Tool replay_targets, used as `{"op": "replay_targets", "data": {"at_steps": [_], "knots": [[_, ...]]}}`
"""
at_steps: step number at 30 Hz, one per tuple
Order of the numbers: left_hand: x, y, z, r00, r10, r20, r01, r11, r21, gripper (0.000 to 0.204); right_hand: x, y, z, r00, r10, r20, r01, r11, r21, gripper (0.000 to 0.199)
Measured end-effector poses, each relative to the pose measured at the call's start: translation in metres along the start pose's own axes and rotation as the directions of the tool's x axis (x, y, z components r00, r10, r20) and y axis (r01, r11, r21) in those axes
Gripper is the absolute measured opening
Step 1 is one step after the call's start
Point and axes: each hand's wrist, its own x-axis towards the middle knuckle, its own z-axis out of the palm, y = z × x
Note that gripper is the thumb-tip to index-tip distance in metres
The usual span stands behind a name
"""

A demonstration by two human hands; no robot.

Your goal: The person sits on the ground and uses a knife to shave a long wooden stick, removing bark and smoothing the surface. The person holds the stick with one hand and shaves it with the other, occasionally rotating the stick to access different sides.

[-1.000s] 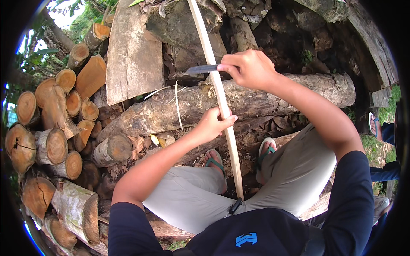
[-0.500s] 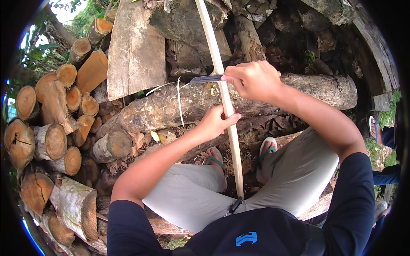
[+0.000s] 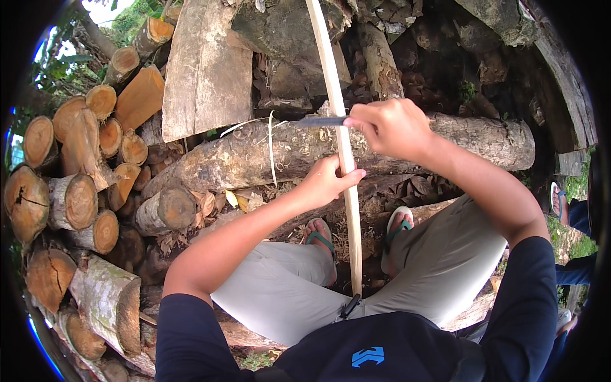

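Lengthwise, our pale wooden stick (image 3: 330,70) slants up from our waist, between our legs, across a thick log (image 3: 464,139). Our left hand (image 3: 326,183) is curled around its middle, thumb over the front. Just above and to the right, our right hand (image 3: 391,129) has its fingers wrapped round a knife (image 3: 318,121), whose dark blade crosses the stick. Leftward, we see a thin shaving (image 3: 272,149), then piled cut logs (image 3: 83,201).
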Motion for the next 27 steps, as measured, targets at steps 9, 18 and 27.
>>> {"op": "replay_targets", "data": {"at_steps": [9, 18, 27], "knots": [[-0.009, 0.014, 0.012, 0.989, -0.047, -0.138, 0.038, 0.997, -0.072, 0.033, 0.011, -0.004, 0.002, 0.985, 0.054, -0.162, -0.067, 0.995, -0.079, 0.023], [-0.009, 0.019, 0.014, 0.975, -0.066, -0.21, 0.064, 0.998, -0.017, 0.03, 0.01, 0.001, -0.004, 1.0, 0.011, 0.015, -0.011, 1.0, -0.007, 0.02], [-0.008, 0.014, 0.016, 0.974, -0.025, -0.224, 0.022, 1.0, -0.018, 0.03, 0.004, 0.005, -0.004, 1.0, -0.007, -0.013, 0.007, 1.0, -0.024, 0.022]]}}
